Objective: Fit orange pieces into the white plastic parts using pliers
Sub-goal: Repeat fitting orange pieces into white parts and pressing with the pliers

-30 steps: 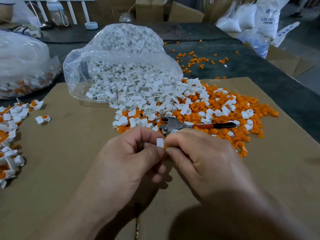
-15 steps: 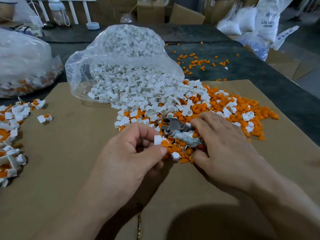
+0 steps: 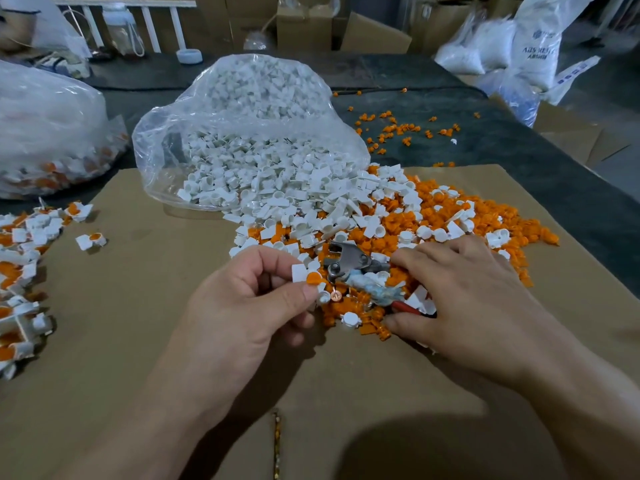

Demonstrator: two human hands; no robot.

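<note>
on the cardboard sheet (image 3: pixel 131 341), at the near edge of the mixed heap, the left hand (image 3: pixel 249 306) pinches a white plastic part (image 3: pixel 298 273) between thumb and forefinger, with an orange piece (image 3: pixel 313 278) sitting at its right end; the pair is held just left of the pliers (image 3: pixel 346 261). the pliers lie on the heap with the grey metal head pointing away and to the left, one handle wrapped in pale cloth and the red handle (image 3: pixel 406 306) showing beneath the right hand (image 3: pixel 471 299). that hand lies over the handles, fingers nearly straight and spread along the far side, thumb on the near side; whether it truly grips them cannot be told. loose white parts (image 3: pixel 294 202) spill from a clear plastic bag (image 3: pixel 242 109) onto the board and mix with a wide drift of orange pieces (image 3: pixel 485 220) to the right. at the left edge lies a pile of fitted parts (image 3: pixel 20 258), white with orange in them, and a single fitted part (image 3: pixel 90 240) lies apart from it. a second bag (image 3: pixel 45 133) sits far left on the dark table (image 3: pixel 536 174), where a few orange bits (image 3: pixel 391 128) are scattered
</note>
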